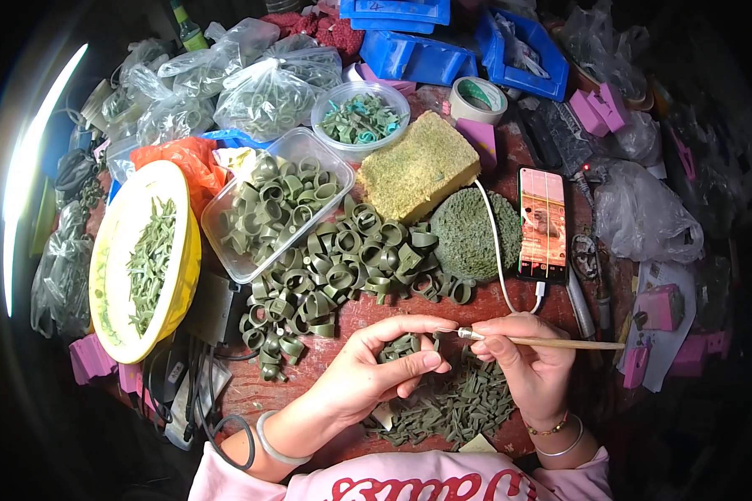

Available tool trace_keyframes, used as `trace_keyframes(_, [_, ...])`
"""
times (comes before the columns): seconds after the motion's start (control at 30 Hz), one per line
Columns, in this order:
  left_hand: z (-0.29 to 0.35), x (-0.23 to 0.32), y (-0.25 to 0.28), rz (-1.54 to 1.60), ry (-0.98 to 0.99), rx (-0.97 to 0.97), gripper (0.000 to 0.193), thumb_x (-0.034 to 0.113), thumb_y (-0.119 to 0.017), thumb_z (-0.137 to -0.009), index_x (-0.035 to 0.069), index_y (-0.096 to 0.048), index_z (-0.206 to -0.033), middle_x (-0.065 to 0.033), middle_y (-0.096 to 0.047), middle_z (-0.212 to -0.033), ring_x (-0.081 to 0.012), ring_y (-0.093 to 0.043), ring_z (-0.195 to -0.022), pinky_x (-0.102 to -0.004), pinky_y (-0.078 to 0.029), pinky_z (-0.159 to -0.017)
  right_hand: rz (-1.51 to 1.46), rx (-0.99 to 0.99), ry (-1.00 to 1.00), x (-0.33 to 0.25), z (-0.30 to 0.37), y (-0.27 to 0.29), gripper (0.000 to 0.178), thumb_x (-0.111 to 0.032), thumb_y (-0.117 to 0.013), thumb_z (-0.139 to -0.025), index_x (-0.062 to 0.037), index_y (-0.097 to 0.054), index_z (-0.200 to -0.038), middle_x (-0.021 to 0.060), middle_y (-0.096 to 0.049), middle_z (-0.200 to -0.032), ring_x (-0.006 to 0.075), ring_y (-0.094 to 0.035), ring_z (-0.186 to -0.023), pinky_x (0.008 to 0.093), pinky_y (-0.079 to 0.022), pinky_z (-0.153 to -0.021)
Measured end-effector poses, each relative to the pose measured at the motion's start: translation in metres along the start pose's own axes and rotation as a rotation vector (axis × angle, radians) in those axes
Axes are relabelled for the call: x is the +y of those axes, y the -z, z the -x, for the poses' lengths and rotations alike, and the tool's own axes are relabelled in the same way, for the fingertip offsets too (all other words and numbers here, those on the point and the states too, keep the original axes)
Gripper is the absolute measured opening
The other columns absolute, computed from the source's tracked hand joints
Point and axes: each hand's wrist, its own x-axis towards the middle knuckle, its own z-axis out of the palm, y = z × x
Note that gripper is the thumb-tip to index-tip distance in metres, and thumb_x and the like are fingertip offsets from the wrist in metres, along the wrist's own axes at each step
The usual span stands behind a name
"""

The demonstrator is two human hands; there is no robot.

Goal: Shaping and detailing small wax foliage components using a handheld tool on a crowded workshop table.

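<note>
My left hand (393, 361) is closed on a small dark green ring (401, 346), partly hidden by the fingers. My right hand (526, 355) grips a slim wooden-handled tool (572, 343) with a pale metal collar, its thin tip pointing left and meeting the left fingertips. Whether the tip touches the green piece cannot be made out. Below both hands lies a heap of small dark green slivers (459, 405). Beyond the left hand spreads a pile of similar green rings (342, 267), and more fill a clear plastic tub (236, 265) leaning over the pile.
A yellow sponge block (418, 167) and a round green pad (479, 234) sit behind the hands. To their right lies a phone (543, 224) with a white cable (495, 225). A yellow basin (190, 288) tilts at left. Blue bins (409, 58) and plastic bags (280, 92) crowd the back.
</note>
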Motion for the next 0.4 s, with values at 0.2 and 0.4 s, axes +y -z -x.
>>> trace_keyframes(0.2, [0.0001,0.0004,-0.0002,-0.004,0.011,-0.005,0.036,0.009,-0.065,-0.088,0.013,-0.059,-0.123,-0.0036,-0.069,-0.090,-0.0009,-0.046,-0.056,-0.0141,-0.030,-0.046,0.016,-0.066,0.054,-0.0037,-0.0027,0.0016,0.014,-0.001,-0.067,-0.085,0.0031,-0.066,-0.098,0.0115,-0.069,-0.083,0.0144,-0.066,-0.069,0.0236,-0.051,-0.062])
trace_keyframes(0.4, [0.0007,0.0031,0.0021,0.038,0.020,-0.046,0.039,0.010,-0.064,-0.090,0.014,-0.056,-0.128,-0.0038,-0.069,-0.094,-0.0015,-0.047,-0.056,-0.0140,-0.031,-0.047,-0.079,0.008,-0.026,-0.0037,0.0017,0.0018,0.013,-0.002,-0.063,-0.088,0.0023,-0.066,-0.100,0.0118,-0.069,-0.088,0.0174,-0.067,-0.070,0.0247,-0.052,-0.063])
